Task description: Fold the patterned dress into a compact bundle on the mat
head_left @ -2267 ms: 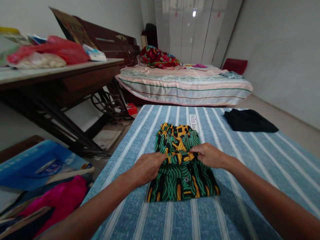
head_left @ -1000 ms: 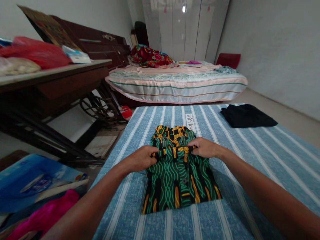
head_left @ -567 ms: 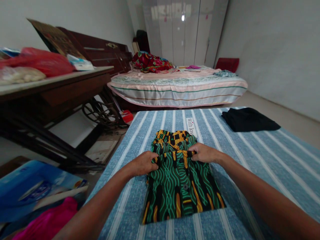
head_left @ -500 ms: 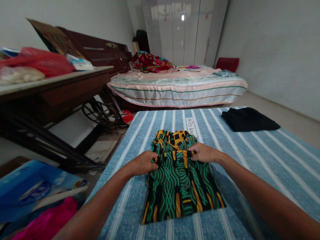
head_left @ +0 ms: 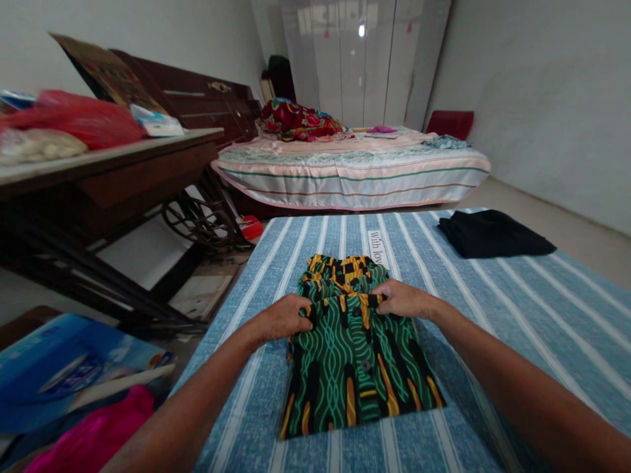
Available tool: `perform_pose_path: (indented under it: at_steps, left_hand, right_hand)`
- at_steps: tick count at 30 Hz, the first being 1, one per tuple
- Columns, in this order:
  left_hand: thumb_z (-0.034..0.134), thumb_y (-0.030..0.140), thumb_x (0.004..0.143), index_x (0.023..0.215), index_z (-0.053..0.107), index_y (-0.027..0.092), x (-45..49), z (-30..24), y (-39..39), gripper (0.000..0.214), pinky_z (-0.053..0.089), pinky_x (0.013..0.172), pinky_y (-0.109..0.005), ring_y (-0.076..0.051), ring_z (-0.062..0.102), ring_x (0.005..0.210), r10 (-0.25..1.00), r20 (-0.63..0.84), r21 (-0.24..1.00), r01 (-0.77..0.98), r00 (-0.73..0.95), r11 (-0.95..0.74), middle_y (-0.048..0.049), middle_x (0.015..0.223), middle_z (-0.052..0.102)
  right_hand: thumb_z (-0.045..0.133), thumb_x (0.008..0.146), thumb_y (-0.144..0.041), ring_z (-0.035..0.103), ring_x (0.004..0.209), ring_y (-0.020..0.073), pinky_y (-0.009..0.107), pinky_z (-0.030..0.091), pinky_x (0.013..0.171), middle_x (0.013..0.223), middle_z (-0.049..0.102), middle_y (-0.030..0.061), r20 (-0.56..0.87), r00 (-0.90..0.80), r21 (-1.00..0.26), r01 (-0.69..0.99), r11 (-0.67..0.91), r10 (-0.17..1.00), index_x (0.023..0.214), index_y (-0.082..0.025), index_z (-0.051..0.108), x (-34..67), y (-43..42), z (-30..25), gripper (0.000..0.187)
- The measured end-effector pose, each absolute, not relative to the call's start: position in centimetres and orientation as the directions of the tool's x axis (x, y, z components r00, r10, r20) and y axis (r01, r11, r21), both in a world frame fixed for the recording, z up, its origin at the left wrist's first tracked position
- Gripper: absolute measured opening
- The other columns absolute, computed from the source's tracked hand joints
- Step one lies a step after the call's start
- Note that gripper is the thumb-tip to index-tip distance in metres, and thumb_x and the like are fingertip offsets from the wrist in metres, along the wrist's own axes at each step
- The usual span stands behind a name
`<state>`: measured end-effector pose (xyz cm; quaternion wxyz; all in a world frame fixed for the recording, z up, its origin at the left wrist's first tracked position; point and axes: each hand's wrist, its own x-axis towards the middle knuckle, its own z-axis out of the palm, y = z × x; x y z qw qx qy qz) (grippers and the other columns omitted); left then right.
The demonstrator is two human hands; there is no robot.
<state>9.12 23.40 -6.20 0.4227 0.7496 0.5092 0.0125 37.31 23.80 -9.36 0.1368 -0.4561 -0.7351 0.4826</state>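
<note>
The patterned button-front shirt [head_left: 331, 368] lies on the striped surface [head_left: 522, 322] directly in front of the person, and its long axis runs almost straight away from the body, roughly along the stripes. What matters most is the crosswise edge about partway up that length: it stretches from one grip to the other, close to square with the long axis. The left hand [head_left: 286, 317] pinches the left end of this edge between thumb and curled fingers, and the right hand [head_left: 403, 299] pinches the right end in the same way. Neither hand has a clear lead; both touch the cloth, with the shirt's middle between them, the right only slightly farther from the body.

From the two grips, the smooth panel with its button [head_left: 365, 366] spreads back toward the person, widening to a near edge that slants a little, its right corner lying farther off than its left. On the far side of the grips, the rest of the shirt sits in shorter, rumpled layers, ending in a yellow-and-black band just beside the "With love" print [head_left: 375, 246]. How many layers lie beneath the held edge cannot be told. The folded black garment [head_left: 495, 234] rests well apart, beyond and to the right, nearer the right hand.
</note>
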Motion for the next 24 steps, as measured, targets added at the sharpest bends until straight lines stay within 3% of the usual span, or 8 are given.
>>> perform_pose_path:
  at_steps: [3,6,10,14,16,17,20,24]
  left_hand:
    - [0.048,0.019,0.062,0.064,0.054,0.016,9.6,-5.6,22.5,0.007,0.038,0.054,-0.022,-0.015,0.054,0.061,0.811,-0.327,0.514,0.811,0.485,-0.278,0.0022,0.061,0.055]
    - [0.044,0.016,0.070,0.070,0.053,0.017,10.0,-4.7,21.0,0.008,0.041,0.060,-0.025,-0.017,0.058,0.068,0.828,-0.211,0.304,0.840,0.519,-0.449,-0.0002,0.067,0.058]
    - [0.039,0.012,0.077,0.081,0.055,0.017,10.2,-4.7,18.2,0.016,0.047,0.070,-0.033,-0.020,0.060,0.076,0.819,-0.089,0.057,0.824,0.566,-0.563,-0.0053,0.080,0.063]
    - [0.040,0.011,0.082,0.106,0.055,0.012,11.1,-5.9,14.4,0.028,0.044,0.091,-0.043,-0.026,0.056,0.104,0.741,0.325,-0.080,0.798,0.588,-0.597,-0.0154,0.111,0.060]
    - [0.041,0.013,0.084,0.114,0.052,0.012,12.1,-6.5,12.4,0.032,0.040,0.098,-0.044,-0.026,0.048,0.117,0.625,0.460,-0.092,0.734,0.631,-0.673,-0.0163,0.122,0.056]
    - [0.040,0.013,0.085,0.115,0.052,0.013,12.7,-6.7,11.5,0.032,0.038,0.101,-0.042,-0.025,0.045,0.121,0.573,0.455,-0.074,0.670,0.682,-0.739,-0.0148,0.124,0.055]
    - [0.041,0.021,0.089,0.122,0.049,0.016,14.7,-7.2,9.9,0.035,0.032,0.107,-0.036,-0.021,0.035,0.130,0.457,0.274,0.050,0.462,0.846,-0.886,-0.0090,0.134,0.050]
    - [0.040,0.039,0.091,0.135,0.036,0.019,16.0,-8.0,9.8,0.049,0.025,0.111,-0.040,-0.021,0.027,0.135,0.476,0.047,0.247,0.452,0.878,-0.857,-0.0072,0.144,0.036]
  right_hand:
    - [0.046,0.060,-0.013,0.045,0.051,0.0096,0.020,0.032,0.049,0.054,0.047,-0.0063,-0.208,-0.552,-0.820,0.548,0.163,0.807,0.065,-0.017,0.057,37.3,23.5,-9.0,0.013]
    - [0.046,0.061,-0.010,0.044,0.055,0.0100,0.020,0.030,0.052,0.055,0.045,-0.0059,-0.146,-0.544,-0.788,0.569,0.235,0.827,0.061,-0.017,0.052,37.1,22.5,-8.3,0.010]
    - [0.044,0.068,-0.009,0.045,0.057,0.0106,0.022,0.027,0.055,0.057,0.045,-0.0047,0.054,-0.535,-0.575,0.674,0.464,0.843,0.063,-0.019,0.048,37.0,20.4,-7.7,0.012]
    - [0.040,0.074,-0.007,0.050,0.065,0.0123,0.024,0.029,0.061,0.071,0.055,-0.0011,0.151,-0.595,-0.395,0.696,0.599,0.790,0.075,-0.019,0.052,37.3,18.9,-7.9,0.017]
    - [0.040,0.075,-0.007,0.051,0.068,0.0127,0.024,0.030,0.061,0.075,0.058,0.0004,0.146,-0.615,-0.350,0.701,0.622,0.775,0.079,-0.019,0.053,37.3,18.9,-8.1,0.018]
    - [0.040,0.075,-0.007,0.052,0.068,0.0126,0.024,0.030,0.061,0.076,0.058,0.0007,0.142,-0.622,-0.330,0.704,0.629,0.770,0.078,-0.019,0.053,37.3,18.9,-8.2,0.018]
    - [0.038,0.077,-0.006,0.051,0.065,0.0119,0.024,0.030,0.060,0.074,0.058,0.0008,0.149,-0.637,-0.244,0.718,0.652,0.756,0.078,-0.018,0.054,37.1,19.0,-7.9,0.020]
    - [0.040,0.082,-0.010,0.050,0.063,0.0141,0.027,0.033,0.057,0.074,0.058,0.0029,0.281,-0.717,-0.041,0.655,0.754,0.638,0.092,-0.017,0.058,36.7,17.1,-6.6,0.022]
